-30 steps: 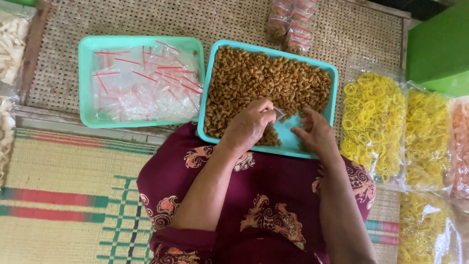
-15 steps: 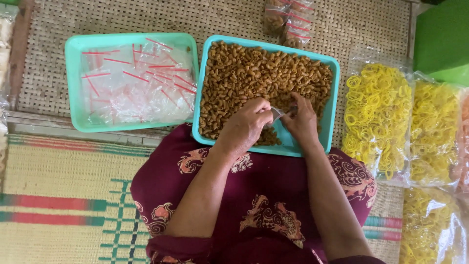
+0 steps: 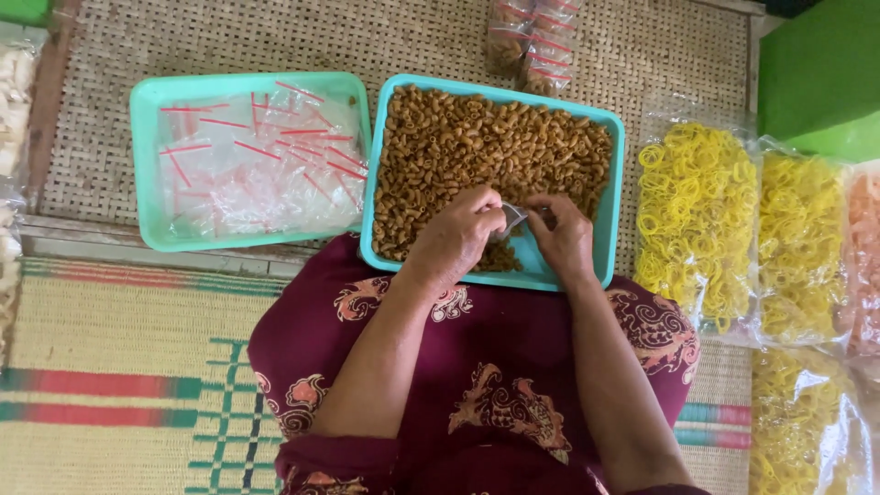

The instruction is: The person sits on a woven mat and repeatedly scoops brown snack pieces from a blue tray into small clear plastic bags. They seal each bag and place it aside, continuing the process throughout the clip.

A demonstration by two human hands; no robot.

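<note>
A teal tray (image 3: 612, 220) rests against my lap, filled with small brown curled snacks (image 3: 477, 147). Over its near edge my left hand (image 3: 456, 236) and my right hand (image 3: 561, 236) meet around a small clear plastic bag (image 3: 513, 218). Both hands pinch the bag, which is mostly hidden between the fingers. The near right corner of the tray shows bare bottom. A second teal tray (image 3: 143, 165) to the left holds several empty clear bags with red strips (image 3: 257, 165).
Big clear bags of yellow ring crackers (image 3: 701, 220) and pinkish crackers (image 3: 862, 257) lie on the right. Small filled packets (image 3: 532, 41) sit beyond the tray. White crackers in a bag (image 3: 14, 101) lie far left. A green wall (image 3: 820, 73) stands at upper right. Woven mats cover the floor.
My hands have come closer together at the near edge of the snack tray, both now on the small bag. The view has shifted slightly.
</note>
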